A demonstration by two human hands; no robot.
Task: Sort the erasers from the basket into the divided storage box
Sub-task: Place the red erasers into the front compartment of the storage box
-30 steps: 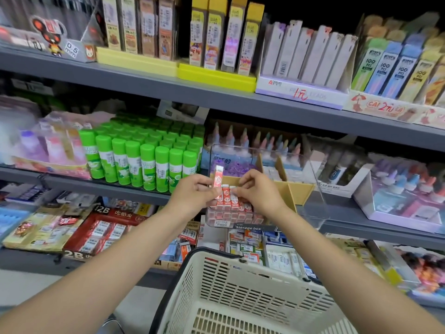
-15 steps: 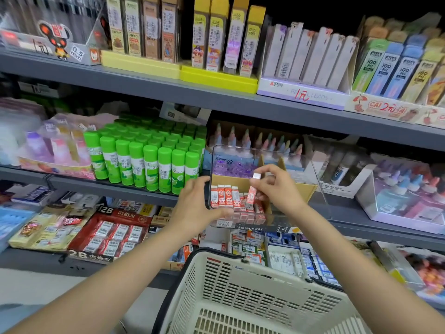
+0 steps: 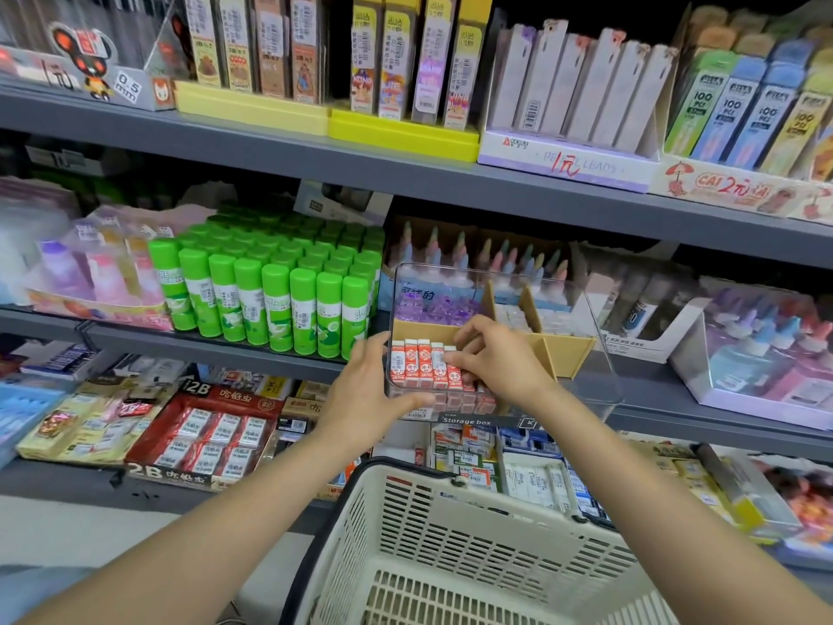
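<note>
Sitting nearest the camera, cream basket [image 3: 450, 534] shows only slotted walls, inside mostly out of frame. Beyond it, left hand [image 3: 360, 394] braces the clear storage box [image 3: 599, 354] at its front-left corner, fingers straight on the wall, thumb along the front. Right hand [image 3: 500, 358] reaches inside, fingers curled, pinching the rightmost of the red-and-white erasers [image 3: 417, 363], which stand upright in a row in the front-left compartment. Cardboard dividers [image 3: 559, 349] behind. Green glue sticks [image 3: 270, 300] left on the shelf [image 3: 450, 178].
</note>
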